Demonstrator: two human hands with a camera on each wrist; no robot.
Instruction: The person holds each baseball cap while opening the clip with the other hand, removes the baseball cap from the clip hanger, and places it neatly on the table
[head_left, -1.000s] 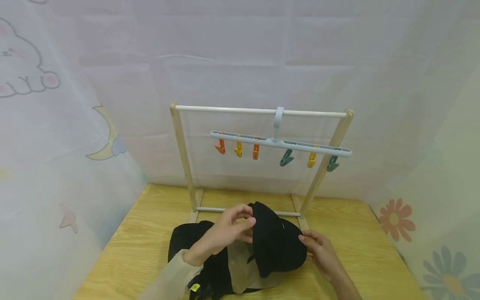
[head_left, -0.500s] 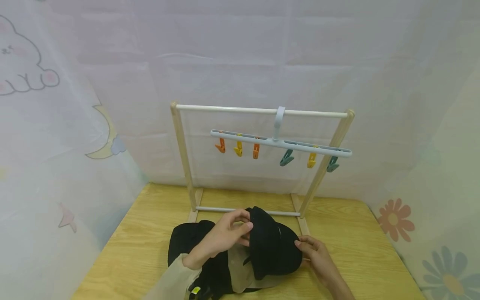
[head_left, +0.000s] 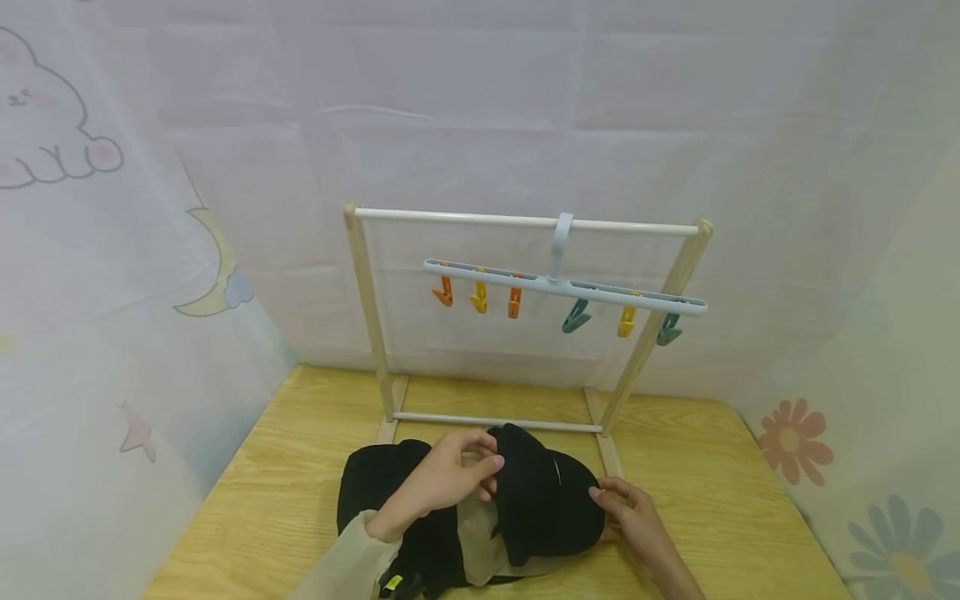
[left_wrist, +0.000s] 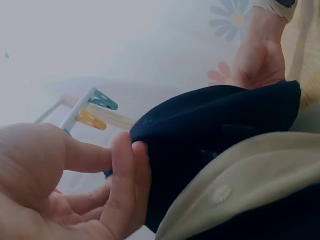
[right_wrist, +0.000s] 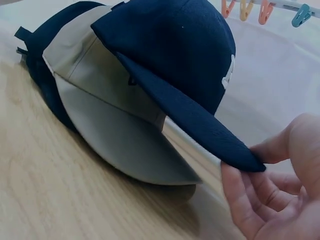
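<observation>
A black baseball cap (head_left: pixel 532 500), dark navy in the wrist views, is held between both hands. The left hand (head_left: pixel 450 475) pinches the edge of its crown on the left side. At the other end, the right hand (head_left: pixel 637 521) grips the tip of the brim (right_wrist: pixel 220 135) between thumb and fingers. Under this cap lies a beige cap (right_wrist: pixel 120 130), its own brim close to the table. Farther left, another dark cap (head_left: pixel 371 483) lies partly covered by the left forearm and the beige cap.
Behind the caps stands a wooden rack (head_left: pixel 367 317) with a white top bar. A light blue hanger (head_left: pixel 558 286) hangs from it, bearing several orange, yellow and green clips (head_left: pixel 577 317). All stand on a wood-grain table (head_left: pixel 277 467), with printed curtains around.
The held cap has come down a little and slightly left, nearer the beige cap. Both hands have moved with it, keeping their hold.
</observation>
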